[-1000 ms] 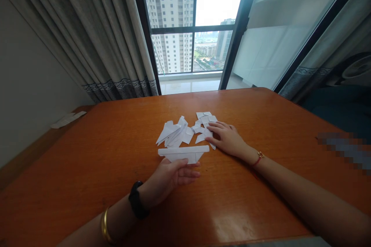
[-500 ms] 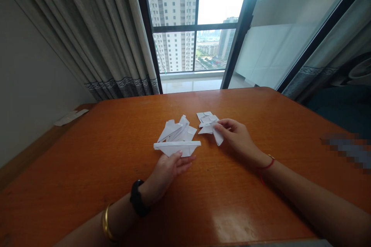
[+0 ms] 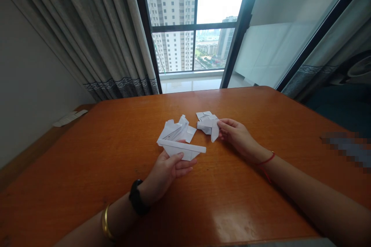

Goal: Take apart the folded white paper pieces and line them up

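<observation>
My left hand (image 3: 174,164) holds a long folded white paper piece (image 3: 182,149), its thumb on the near face and its fingers behind and beneath. Just beyond lies a pile of folded white papers (image 3: 176,129), partly hidden by that piece. To the right, my right hand (image 3: 228,129) pinches a small folded white paper piece (image 3: 214,128) between thumb and fingers. It overlaps another small group of folded white papers (image 3: 206,115).
All this is at the wooden table (image 3: 130,123). A flat white paper (image 3: 69,117) lies on a ledge at the left. A blurred patch (image 3: 348,148) covers something at the right edge. Beyond the table are a curtain (image 3: 116,46) and a window.
The long piece in my left hand has tilted, its right end lower and nearer. My right hand has turned its small piece, which now stands more upright over the papers.
</observation>
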### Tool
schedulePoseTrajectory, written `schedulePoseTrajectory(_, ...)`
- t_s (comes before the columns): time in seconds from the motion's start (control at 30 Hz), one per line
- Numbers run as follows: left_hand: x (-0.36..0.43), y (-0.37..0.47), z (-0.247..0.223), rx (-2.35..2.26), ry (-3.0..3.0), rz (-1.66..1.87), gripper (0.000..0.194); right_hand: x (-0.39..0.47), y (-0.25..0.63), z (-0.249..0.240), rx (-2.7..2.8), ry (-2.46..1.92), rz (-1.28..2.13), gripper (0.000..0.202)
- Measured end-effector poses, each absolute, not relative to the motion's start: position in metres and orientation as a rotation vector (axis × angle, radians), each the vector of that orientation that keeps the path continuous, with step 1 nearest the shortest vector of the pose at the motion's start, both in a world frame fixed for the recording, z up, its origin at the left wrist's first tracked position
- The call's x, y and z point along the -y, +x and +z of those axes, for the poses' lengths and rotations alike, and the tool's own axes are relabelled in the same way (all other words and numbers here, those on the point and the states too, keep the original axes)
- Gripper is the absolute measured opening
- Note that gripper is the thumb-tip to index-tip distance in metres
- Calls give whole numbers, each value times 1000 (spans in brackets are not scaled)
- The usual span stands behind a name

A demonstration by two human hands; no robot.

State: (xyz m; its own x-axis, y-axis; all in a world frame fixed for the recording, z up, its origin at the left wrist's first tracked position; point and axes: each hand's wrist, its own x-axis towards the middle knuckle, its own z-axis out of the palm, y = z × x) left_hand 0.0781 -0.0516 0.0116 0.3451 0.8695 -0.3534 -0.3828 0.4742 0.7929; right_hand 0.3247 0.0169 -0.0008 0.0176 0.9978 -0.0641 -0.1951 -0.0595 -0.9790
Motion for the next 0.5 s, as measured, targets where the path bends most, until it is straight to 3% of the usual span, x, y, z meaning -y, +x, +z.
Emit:
schedulePoseTrajectory(0.17,52,77,12,-846,653,887,58,-20,332,1,1085,-1316,1002,31)
schedulePoseTrajectory(0.37,50,78,11,-876,654,877,44,-29,349,-1,1652,-1662,659,23)
schedulePoseTrajectory(0.5,50,79,9,-929,679,862,32,-32,351,-5,1894,-1832,153,25)
